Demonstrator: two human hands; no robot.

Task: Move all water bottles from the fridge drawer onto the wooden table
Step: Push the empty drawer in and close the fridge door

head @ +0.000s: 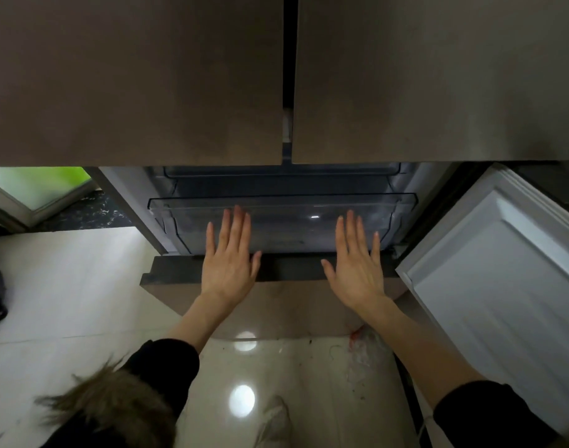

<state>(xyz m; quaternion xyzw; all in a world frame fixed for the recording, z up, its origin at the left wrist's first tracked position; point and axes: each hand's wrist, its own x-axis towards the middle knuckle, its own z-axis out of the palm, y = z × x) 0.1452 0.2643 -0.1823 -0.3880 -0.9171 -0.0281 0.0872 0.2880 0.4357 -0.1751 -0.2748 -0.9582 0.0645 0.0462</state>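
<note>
We find no water bottles in view. The clear plastic drawer (283, 218) sits low in the fridge, and through its front wall we can make out no bottle shape; whether any lie further back we cannot tell. The wooden tabletop is also out of view.

Both hands are held flat, palms toward the drawer front, holding nothing. The left hand (230, 253) has its fingers (236, 221) straight and spread, tips just under the drawer's front lip. The right hand (356, 263) matches it on the right side. Whether the palms actually touch the plastic we cannot tell.

In our judgement the drawer is light, stiff and smooth; it is best taken by the front lip with both hands, evenly, so it does not rack on its runners. Bottles, if present, would likely be heavy for their size, possibly cold and damp, and best gripped round the body.

Above hang two brown upper doors (131, 76). A lower door (503, 270) stands open at right, white inner face showing. The pale glossy floor (66, 286) lies below.
</note>
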